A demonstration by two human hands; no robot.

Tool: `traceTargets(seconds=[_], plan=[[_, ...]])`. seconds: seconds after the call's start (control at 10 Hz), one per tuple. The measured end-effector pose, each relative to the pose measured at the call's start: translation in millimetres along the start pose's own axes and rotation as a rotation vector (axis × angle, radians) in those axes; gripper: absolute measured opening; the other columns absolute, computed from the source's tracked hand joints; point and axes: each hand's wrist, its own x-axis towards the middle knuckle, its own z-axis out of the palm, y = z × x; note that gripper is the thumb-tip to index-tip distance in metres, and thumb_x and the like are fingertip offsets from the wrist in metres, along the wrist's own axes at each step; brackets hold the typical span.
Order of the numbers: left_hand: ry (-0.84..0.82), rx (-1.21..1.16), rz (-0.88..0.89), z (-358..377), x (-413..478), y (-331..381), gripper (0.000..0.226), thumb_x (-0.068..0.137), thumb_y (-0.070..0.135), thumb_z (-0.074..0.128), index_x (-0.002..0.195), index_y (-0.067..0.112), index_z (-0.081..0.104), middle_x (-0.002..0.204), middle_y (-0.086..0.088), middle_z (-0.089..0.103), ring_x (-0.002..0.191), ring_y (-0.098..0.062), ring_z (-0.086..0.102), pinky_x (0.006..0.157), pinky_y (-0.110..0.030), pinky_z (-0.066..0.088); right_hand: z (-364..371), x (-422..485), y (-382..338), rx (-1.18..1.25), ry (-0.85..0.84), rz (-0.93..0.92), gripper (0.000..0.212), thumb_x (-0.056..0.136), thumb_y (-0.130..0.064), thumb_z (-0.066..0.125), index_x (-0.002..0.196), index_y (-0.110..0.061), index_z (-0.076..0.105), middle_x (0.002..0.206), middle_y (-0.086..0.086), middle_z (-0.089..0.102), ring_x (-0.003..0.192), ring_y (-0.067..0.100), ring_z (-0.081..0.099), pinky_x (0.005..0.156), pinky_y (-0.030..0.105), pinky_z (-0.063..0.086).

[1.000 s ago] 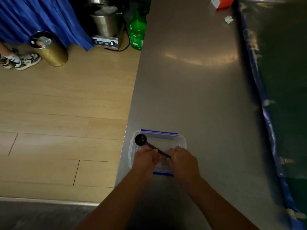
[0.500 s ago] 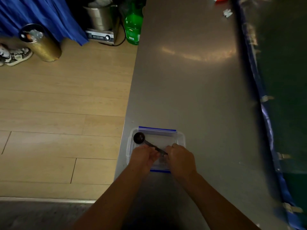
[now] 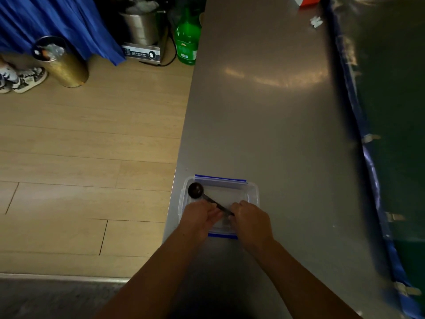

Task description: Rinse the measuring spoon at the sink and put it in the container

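Observation:
A clear plastic container (image 3: 252,192) with blue clips stands near the left edge of the steel counter. A black measuring spoon (image 3: 195,190) lies slanted across it, with its round bowl over the far left corner. My left hand (image 3: 199,218) curls its fingers around the middle of the handle. My right hand (image 3: 250,221) pinches the handle's near end over the container. Both hands cover the container's near half. No sink is in view.
The steel counter (image 3: 264,111) runs far ahead, with a dark blue-edged sheet (image 3: 391,111) along its right side. A red box (image 3: 308,0) and a small white scrap (image 3: 315,21) lie far back. A green bottle (image 3: 186,40), cooker (image 3: 142,35) and gold bin (image 3: 62,63) stand on the wooden floor.
The view has shifted slightly. Both hands and the spoon stay over the container in nearly the same pose.

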Motion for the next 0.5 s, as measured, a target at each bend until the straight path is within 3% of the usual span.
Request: traceTargets(seconds=[0.2,0.3,0.5], plan=[[0.011,0.017,0.041,-8,-11,5,0.027,0.088,-0.007,0.055,0.115,-0.006,0.059,0.106,-0.024,0.067,0.097,-0.032,0.068,0.092,-0.041,0.055,-7,0,1,0.025,-0.023,0.001,0.019,0.095,-0.034,0.052,0.102,-0.018,0.061,0.102,0.003,0.063,0.088,0.019,0.064,0.075,0.032,0.052],[-0.039,-0.021,0.089,-12,-25,6,0.031,0.086,-0.006,0.058,0.117,-0.008,0.058,0.107,-0.024,0.067,0.092,-0.031,0.069,0.081,-0.037,0.057,-15,-9,2,0.026,-0.021,-0.007,0.018,0.095,-0.033,0.051,0.096,-0.018,0.060,0.099,0.003,0.063,0.085,0.021,0.063,0.071,0.032,0.050],[-0.069,0.200,0.213,0,-76,0,0.021,0.085,-0.001,0.059,0.106,-0.001,0.063,0.101,-0.024,0.071,0.095,-0.035,0.070,0.083,-0.039,0.057,-53,-37,12,0.154,0.073,-0.039,0.022,0.092,-0.024,0.049,0.076,-0.016,0.061,0.078,0.004,0.065,0.071,0.021,0.063,0.063,0.029,0.048]])
